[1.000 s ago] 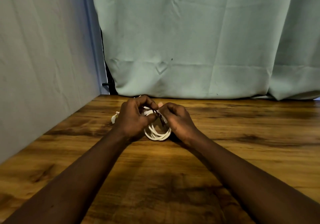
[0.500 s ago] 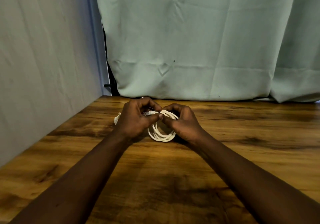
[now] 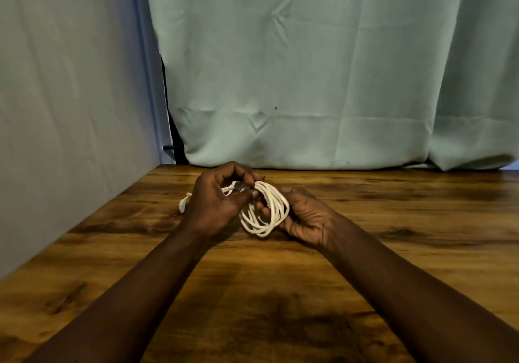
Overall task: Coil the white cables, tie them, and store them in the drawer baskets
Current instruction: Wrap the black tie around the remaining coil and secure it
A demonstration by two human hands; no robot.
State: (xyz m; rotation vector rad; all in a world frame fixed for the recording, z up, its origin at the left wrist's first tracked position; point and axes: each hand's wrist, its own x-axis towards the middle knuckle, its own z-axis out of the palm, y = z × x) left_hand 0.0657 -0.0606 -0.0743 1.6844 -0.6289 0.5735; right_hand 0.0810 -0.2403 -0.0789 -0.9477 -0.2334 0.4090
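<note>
Two hands met over the far left part of the surface (image 3: 393,250), and I had them both on one white cable (image 3: 266,213). It was wound into a bunch of loops and held just above the wood. My right hand (image 3: 306,216) had its grip closed round the right side of the loops, with the fingers curled under them. My left hand (image 3: 213,208) had its grip pinched on the top of the loops, where a thin dark bit, maybe the tie (image 3: 264,178), poked up.

I think I was tying the bundle. To do it well, I judged the right hand should squeeze hard so no loop slipped out, while the left twisted the tie snug.

The bundle made an oval. Its long way ran from far to near me. One loose end (image 3: 184,204) stuck out to the left, past my left hand.
</note>
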